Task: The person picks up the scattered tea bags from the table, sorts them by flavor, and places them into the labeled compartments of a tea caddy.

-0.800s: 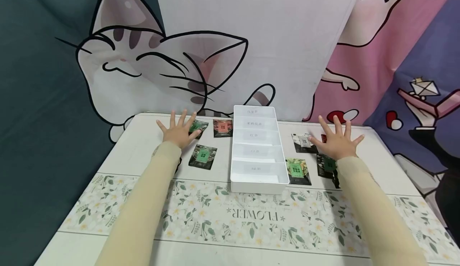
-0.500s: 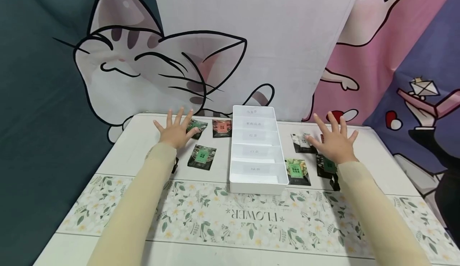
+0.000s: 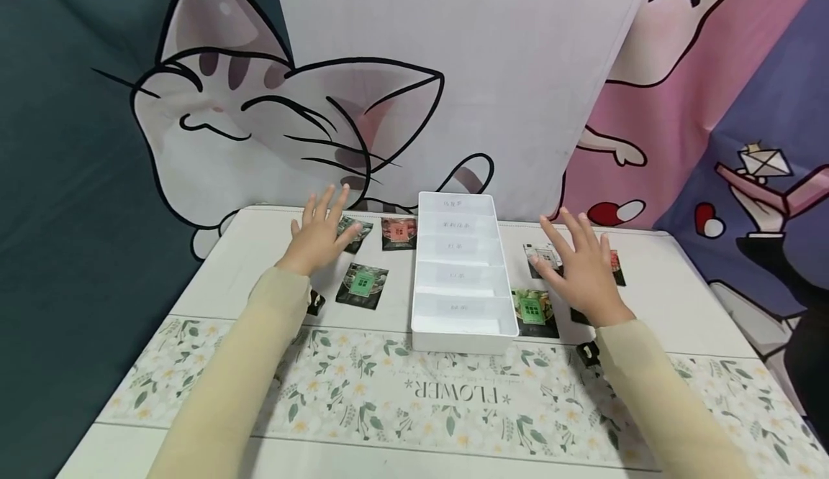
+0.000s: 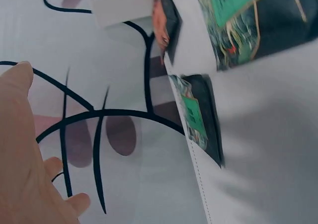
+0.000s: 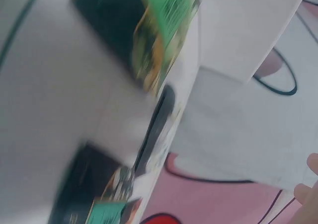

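Observation:
My left hand (image 3: 315,238) hovers with spread fingers beside a green-labelled tea sachet (image 3: 355,233) at the back left, partly covering it. Nearby lie a red-labelled sachet (image 3: 398,233) and another green-labelled one (image 3: 363,285). In the left wrist view the hand (image 4: 30,149) holds nothing. My right hand (image 3: 585,274), fingers also spread, hangs over the right-hand sachets. Around it show a white-labelled sachet (image 3: 542,258), a yellow-green one (image 3: 534,311) and a red one (image 3: 617,267); a further dark sachet is mostly hidden beneath the hand.
Between the hands stands a long white box (image 3: 463,335), divided into several labelled compartments with no sachets visible inside. A flower-print band (image 3: 363,393) crosses the white table. Cartoon-printed cloth (image 3: 518,69) hangs right behind the table's back edge.
My right hand has moved left and nearer to me, uncovering the red sachet on its right. The left hand has shifted slightly left, its fingers raised a little. The sachets and box stay put.

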Demonstrator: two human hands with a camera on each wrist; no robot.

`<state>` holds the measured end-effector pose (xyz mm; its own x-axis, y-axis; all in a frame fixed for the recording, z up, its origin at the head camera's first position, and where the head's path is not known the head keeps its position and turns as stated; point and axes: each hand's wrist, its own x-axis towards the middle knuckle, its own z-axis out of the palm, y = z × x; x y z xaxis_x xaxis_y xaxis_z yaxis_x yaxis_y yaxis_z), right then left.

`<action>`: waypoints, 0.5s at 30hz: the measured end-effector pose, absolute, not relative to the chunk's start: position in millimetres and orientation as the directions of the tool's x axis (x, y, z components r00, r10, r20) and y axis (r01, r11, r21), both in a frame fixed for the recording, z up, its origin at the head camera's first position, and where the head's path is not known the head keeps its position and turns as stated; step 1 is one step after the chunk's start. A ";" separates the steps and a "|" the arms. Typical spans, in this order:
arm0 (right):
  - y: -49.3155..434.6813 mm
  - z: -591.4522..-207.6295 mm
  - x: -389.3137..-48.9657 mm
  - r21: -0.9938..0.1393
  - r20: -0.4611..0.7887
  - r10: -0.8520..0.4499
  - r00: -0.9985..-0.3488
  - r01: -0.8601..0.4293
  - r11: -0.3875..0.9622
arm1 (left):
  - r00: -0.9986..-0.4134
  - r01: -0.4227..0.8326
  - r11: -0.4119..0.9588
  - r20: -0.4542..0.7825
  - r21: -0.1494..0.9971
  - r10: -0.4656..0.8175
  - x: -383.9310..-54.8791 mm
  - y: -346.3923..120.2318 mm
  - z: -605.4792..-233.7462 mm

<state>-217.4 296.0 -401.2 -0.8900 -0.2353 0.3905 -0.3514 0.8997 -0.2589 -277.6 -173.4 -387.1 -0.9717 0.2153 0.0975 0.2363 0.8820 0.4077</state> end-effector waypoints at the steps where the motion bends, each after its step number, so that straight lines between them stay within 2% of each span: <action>1: 292.9 -402.4 -215.2 -0.265 0.396 -0.244 -0.885 -0.364 0.893 | -0.971 0.237 0.874 0.098 0.424 0.216 -275.0 -173.1 -386.8; 7: 277.1 -405.9 -205.3 -0.289 0.405 -0.303 -0.863 -0.435 0.853 | -0.974 0.224 0.813 0.084 0.538 0.212 -262.4 -172.7 -389.8; 15: 263.9 -414.4 -198.3 -0.294 0.393 -0.371 -0.841 -0.497 0.816 | -0.983 0.127 0.723 -0.012 0.679 0.184 -254.1 -171.4 -401.3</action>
<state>-198.3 263.9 -414.4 -0.8413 -0.3712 0.3930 -0.4974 0.8162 -0.2940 -254.1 -171.4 -401.3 -0.9828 0.1842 -0.0123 0.1271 0.7232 0.6789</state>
